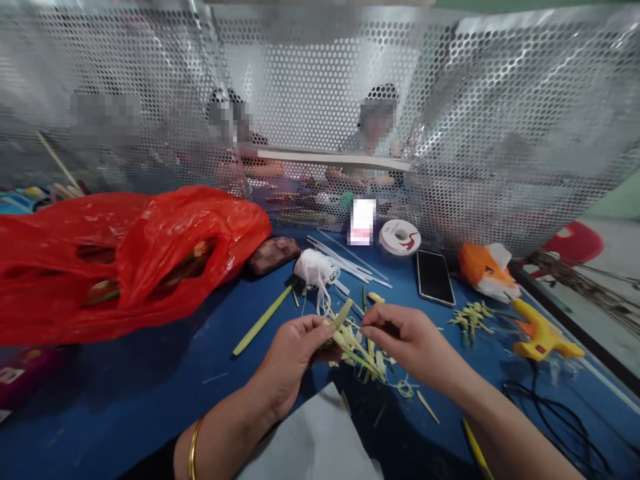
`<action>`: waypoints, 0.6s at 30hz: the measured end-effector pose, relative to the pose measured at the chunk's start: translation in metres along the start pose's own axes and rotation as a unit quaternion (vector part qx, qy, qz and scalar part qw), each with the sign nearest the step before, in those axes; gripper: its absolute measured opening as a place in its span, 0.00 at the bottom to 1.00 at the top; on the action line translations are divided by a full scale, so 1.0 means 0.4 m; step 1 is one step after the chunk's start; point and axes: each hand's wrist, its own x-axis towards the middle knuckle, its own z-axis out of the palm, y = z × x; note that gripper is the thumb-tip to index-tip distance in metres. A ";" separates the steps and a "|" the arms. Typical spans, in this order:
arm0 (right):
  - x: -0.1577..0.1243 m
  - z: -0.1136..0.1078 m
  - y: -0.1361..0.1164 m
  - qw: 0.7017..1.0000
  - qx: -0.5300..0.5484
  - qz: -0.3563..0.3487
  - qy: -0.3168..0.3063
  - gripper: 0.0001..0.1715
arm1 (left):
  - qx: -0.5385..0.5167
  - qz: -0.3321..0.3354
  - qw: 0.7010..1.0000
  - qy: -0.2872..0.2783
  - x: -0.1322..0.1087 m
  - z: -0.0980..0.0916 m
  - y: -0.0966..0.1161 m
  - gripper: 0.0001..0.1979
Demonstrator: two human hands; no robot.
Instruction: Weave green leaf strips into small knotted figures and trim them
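My left hand point(300, 347) pinches a pale green leaf strip point(343, 312) between thumb and fingers, its tip pointing up. My right hand point(400, 333) is just to the right, thumb and fingertips pressed together; whatever it holds is too small to make out. Beneath and between both hands lies a loose pile of pale green strips and shavings point(377, 367). A bundle of white string point(317, 268) sits behind the left hand. One long green stalk point(263, 321) rests on the blue table to the left.
A red plastic bag point(210, 220) fills the left side. At the right are a phone point(435, 277), a yellow glue gun point(543, 333) with a black cable, and small green pieces point(471, 319). Behind stand a white spool point(400, 237) and a perforated metal screen point(300, 87), with people beyond it.
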 end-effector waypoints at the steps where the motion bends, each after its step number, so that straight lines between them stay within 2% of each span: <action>1: 0.000 -0.006 0.004 1.000 -0.014 -0.003 0.007 0.08 | 0.003 0.007 1.000 0.014 0.002 0.000 -0.002 0.11; 8: -0.002 0.005 0.020 0.997 -0.058 -0.031 0.039 0.08 | 0.017 0.006 0.998 0.056 0.008 0.002 -0.015 0.11; 13: -0.001 0.019 0.015 0.993 -0.092 -0.050 0.055 0.09 | 0.022 0.011 0.998 0.065 0.009 0.002 -0.019 0.11; 15: -0.001 0.017 0.015 0.989 -0.118 -0.051 0.077 0.10 | 0.028 0.020 0.995 0.092 0.011 -0.002 -0.023 0.10; 18: -0.003 0.013 0.021 0.979 -0.159 -0.042 0.119 0.11 | 0.037 0.033 0.984 0.170 0.020 -0.010 -0.031 0.11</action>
